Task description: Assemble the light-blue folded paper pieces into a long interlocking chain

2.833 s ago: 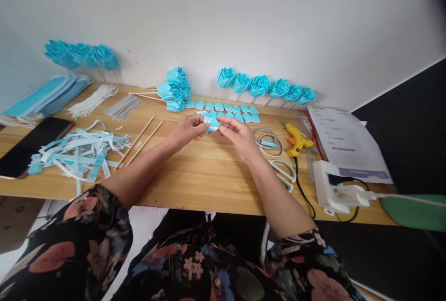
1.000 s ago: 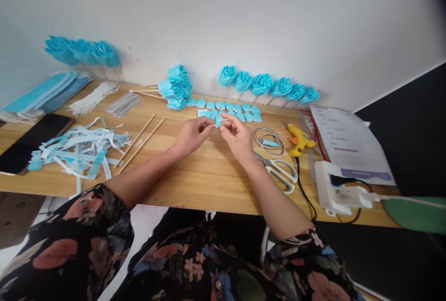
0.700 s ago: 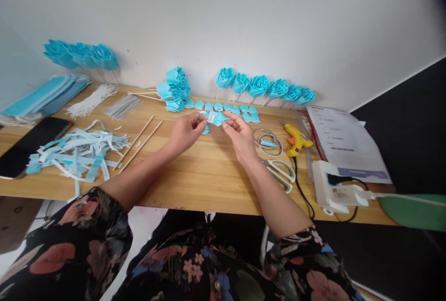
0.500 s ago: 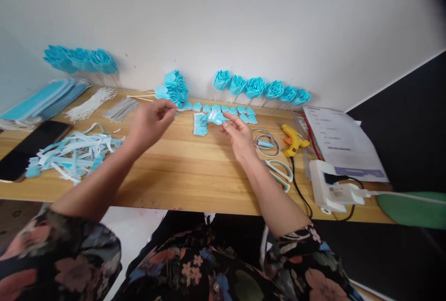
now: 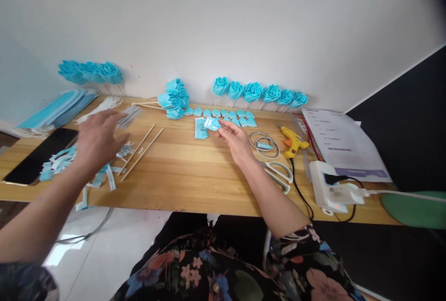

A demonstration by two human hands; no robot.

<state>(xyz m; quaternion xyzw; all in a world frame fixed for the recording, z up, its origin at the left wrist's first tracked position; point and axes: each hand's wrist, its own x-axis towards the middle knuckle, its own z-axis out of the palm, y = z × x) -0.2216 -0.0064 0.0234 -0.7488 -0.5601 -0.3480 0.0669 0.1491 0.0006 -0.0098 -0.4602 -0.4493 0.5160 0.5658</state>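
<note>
Head view: a small blue piece [image 5: 212,123] with white marks is held above the wooden table [image 5: 195,175], its near end pinched between the thumb and fingers of the right hand [image 5: 237,140], which are closed on it. Just left of the blue piece, and partly covered by it, a notched blue sheet [image 5: 200,130] is laid flat; whether the two are touching cannot be told. Behind the blue piece, rounded blue cut-outs [image 5: 216,113] are set out in rows. Well to the left of the blue piece, the left hand [image 5: 99,138] is poised with fingers spread and thumb apart; nothing is seen gripped, and contact with the scrap strips [image 5: 99,178] below it cannot be determined. Between that hand and the blue piece, two wooden sticks [image 5: 141,154] are placed side by side. To the right of the blue piece, scissors [image 5: 279,180] and a yellow glue gun [image 5: 293,139] are laid down, with a white power strip [image 5: 324,189] located farther right. Behind and left of the blue piece, a flower bunch [image 5: 173,99] is rested on its side; behind and right, six blue flowers [image 5: 253,91] are leaned against the wall.
</note>
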